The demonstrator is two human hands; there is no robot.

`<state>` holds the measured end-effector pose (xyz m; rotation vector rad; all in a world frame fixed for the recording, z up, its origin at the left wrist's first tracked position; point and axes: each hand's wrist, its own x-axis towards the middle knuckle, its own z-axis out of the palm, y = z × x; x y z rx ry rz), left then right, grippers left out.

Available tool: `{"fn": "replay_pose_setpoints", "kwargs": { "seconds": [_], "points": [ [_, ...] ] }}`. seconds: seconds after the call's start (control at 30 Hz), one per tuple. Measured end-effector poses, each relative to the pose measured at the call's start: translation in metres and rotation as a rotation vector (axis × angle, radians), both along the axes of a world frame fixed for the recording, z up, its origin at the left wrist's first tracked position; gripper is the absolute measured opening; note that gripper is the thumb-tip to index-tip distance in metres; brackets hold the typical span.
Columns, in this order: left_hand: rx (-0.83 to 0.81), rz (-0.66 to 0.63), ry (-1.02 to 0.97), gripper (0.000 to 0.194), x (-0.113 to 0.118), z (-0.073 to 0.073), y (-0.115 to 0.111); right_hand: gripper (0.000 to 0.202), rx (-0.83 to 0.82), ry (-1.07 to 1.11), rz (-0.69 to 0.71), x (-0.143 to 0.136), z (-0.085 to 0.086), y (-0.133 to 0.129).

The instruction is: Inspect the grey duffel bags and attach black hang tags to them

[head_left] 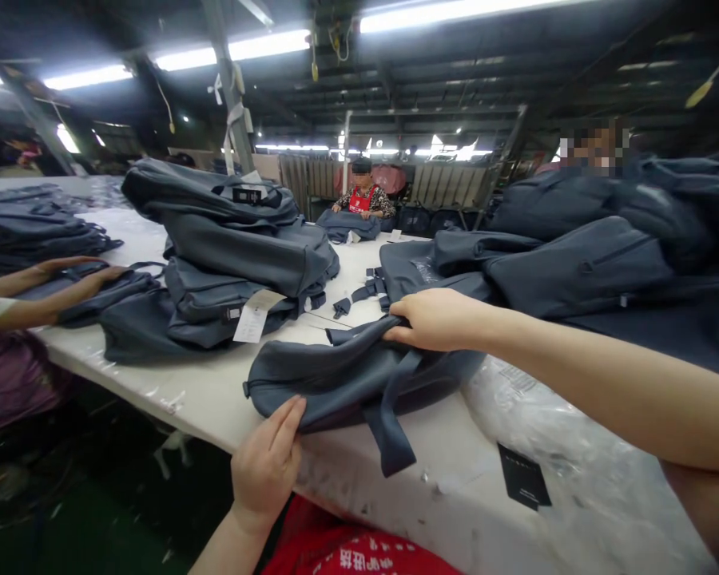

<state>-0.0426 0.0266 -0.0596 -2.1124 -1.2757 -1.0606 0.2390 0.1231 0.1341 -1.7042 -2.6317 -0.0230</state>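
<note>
A dark blue-grey backpack (335,375) lies on its side near the front edge of the white table. My left hand (269,459) pinches its near lower edge, fingers together and the thumb hidden. On the bag's upper edge, my right hand (437,319) is closed around the fabric, with the arm reaching in from the right. A wide strap (392,435) hangs down the near side of the bag. Just behind it, buckled straps (359,297) of another bag lie on the table.
Stacked backpacks (240,247) with a white paper tag (256,315) stand at left; more bags (581,263) are heaped at right. Clear plastic bags (551,423) and a black hang tag (524,477) lie at near right. A co-worker's hands (89,279) handle a bag at left; another person (363,200) works opposite.
</note>
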Motion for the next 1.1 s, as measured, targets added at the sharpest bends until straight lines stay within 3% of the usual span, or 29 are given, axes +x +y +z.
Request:
{"fn": "replay_pose_setpoints", "kwargs": {
  "seconds": [0.1, 0.2, 0.33, 0.4, 0.47, 0.6, 0.67, 0.73, 0.8, 0.9, 0.97, 1.1],
  "points": [
    [-0.127, -0.121, -0.022, 0.041, -0.005, 0.014, -0.005, 0.031, -0.219, 0.077, 0.007, 0.007, 0.003, 0.021],
    [-0.326, -0.342, -0.076, 0.033, 0.002, 0.05, 0.0, 0.031, -0.403, 0.224, 0.018, 0.011, 0.003, 0.026],
    [-0.602, -0.514, -0.113, 0.031, 0.048, 0.102, 0.021, 0.041, -0.518, 0.373, 0.059, 0.017, 0.002, 0.017],
    [-0.679, -0.497, -0.05, 0.035, 0.078, 0.117, 0.034, 0.051, -0.565, 0.411, 0.109, 0.027, 0.003, 0.01],
    [-0.688, -0.431, -0.027, 0.042, 0.101, 0.123, 0.046, 0.066, -0.553, 0.412, 0.157, 0.041, 0.004, 0.001],
    [-0.66, -0.369, -0.101, 0.039, 0.118, 0.124, 0.065, 0.103, -0.261, 0.289, 0.118, 0.072, -0.002, -0.027],
    [-0.658, -0.403, -0.123, 0.036, 0.121, 0.126, 0.071, 0.105, -0.105, 0.23, 0.09, 0.081, -0.009, -0.04],
    [-0.652, -0.44, -0.123, 0.034, 0.126, 0.133, 0.075, 0.086, 0.022, 0.209, 0.065, 0.084, -0.018, -0.048],
    [-0.647, -0.429, -0.094, 0.032, 0.133, 0.143, 0.077, 0.051, 0.166, 0.195, 0.043, 0.085, -0.03, -0.05],
    [-0.71, -0.27, 0.075, 0.037, 0.148, 0.165, 0.082, 0.013, 0.457, 0.086, 0.107, 0.085, -0.05, -0.05],
    [-0.783, -0.202, 0.213, 0.039, 0.158, 0.179, 0.089, 0.011, 0.657, -0.013, 0.206, 0.085, -0.064, -0.052],
    [-0.892, -0.246, 0.361, 0.029, 0.174, 0.196, 0.107, 0.028, 0.872, -0.072, 0.335, 0.085, -0.081, -0.061]
  ]
}}
